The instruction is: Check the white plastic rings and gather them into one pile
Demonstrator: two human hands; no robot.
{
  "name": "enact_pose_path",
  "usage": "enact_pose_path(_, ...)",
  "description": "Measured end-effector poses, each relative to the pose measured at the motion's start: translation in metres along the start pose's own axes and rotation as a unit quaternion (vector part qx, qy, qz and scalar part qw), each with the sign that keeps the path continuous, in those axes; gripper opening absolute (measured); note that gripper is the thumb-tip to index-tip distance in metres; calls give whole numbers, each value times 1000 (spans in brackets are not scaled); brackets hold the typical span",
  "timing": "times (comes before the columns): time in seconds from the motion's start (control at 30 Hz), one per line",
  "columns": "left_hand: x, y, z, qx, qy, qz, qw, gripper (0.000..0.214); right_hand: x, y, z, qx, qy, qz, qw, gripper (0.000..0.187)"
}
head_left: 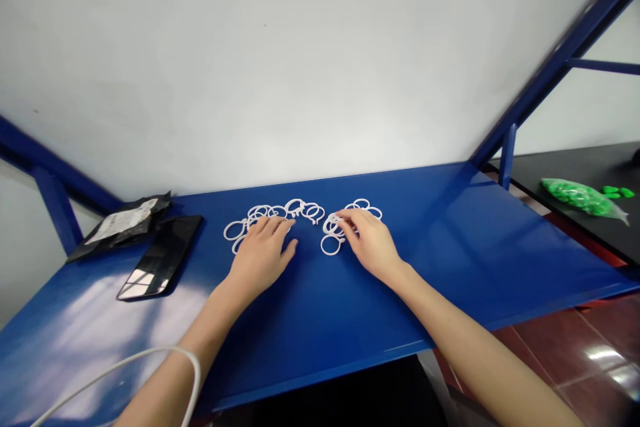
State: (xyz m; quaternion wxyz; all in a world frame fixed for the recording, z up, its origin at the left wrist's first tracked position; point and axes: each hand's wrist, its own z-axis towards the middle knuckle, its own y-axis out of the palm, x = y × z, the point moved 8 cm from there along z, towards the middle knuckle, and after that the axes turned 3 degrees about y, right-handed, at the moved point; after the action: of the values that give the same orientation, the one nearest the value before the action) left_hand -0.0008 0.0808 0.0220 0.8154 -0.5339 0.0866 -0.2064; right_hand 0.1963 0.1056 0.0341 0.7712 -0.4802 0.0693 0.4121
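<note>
From the blue table's (310, 327) near edge, the left hand (260, 255) rests loosely over white plastic rings (245, 221) at eleven o'clock. Apart from it, the right hand's (371, 241) fingertips meet other white rings (334, 224) at one o'clock; I cannot tell their grip. Handling rings seems in hand; next calls for fine pinching.

I see a pale wall (300, 67) rising behind a glossy blue tabletop (320, 340), with a slanting blue beam on the left (50, 163) and another blue beam on the right (553, 60). Off to my right stands a black table (590, 161) above reddish-brown floor tiles (540, 350). Bright light glares off the tiles and washes the tabletop's left side.
</note>
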Motion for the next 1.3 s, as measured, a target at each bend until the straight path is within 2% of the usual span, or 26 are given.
enact_pose_path(0.13, -20, 7, -1, -5, -14, 61, 998, 22, 24, -15, 7, 20, 48, -113, 992, 20)
enact_pose_path(0.23, -23, 10, -1, -8, -14, 68, 998, 20, 33, -17, 8, 14, 59, -178, 982, 23)
enact_pose_path(0.3, -21, 6, 0, 2, -17, 66, 998, 20, 29, -17, 8, 25, 49, -188, 981, 23)
enact_pose_path(0.4, -12, -3, 2, 29, -19, 30, 999, 18, 12, -12, 5, 28, 9, -152, 988, 21)
enact_pose_path(0.57, 24, -16, 4, 55, 33, -128, 990, 12, -28, 12, -7, -72, -80, -30, 994, 30)
enact_pose_path(0.7, 44, -23, 1, 46, 44, -229, 971, 11, -40, 21, -16, -112, -115, 20, 987, 24)
enact_pose_path(0.77, 46, -24, -1, 28, 29, -255, 966, 6, -37, 20, -16, -106, -105, 53, 987, 23)
enact_pose_path(0.93, 41, -24, -2, -15, -5, -320, 947, 28, -25, 14, -10, -84, -30, 171, 981, 24)
enact_pose_path(1.1, 30, -16, 1, -16, -71, -425, 902, 17, -19, 18, -8, -115, 52, 239, 963, 27)
enact_pose_path(1.2, 22, -15, 1, 7, -102, -396, 912, 17, -23, 15, -11, -101, 34, 209, 972, 33)
enact_pose_path(1.3, 23, -19, 0, 38, -82, -354, 931, 14, -32, 12, -15, -76, -14, 184, 980, 34)
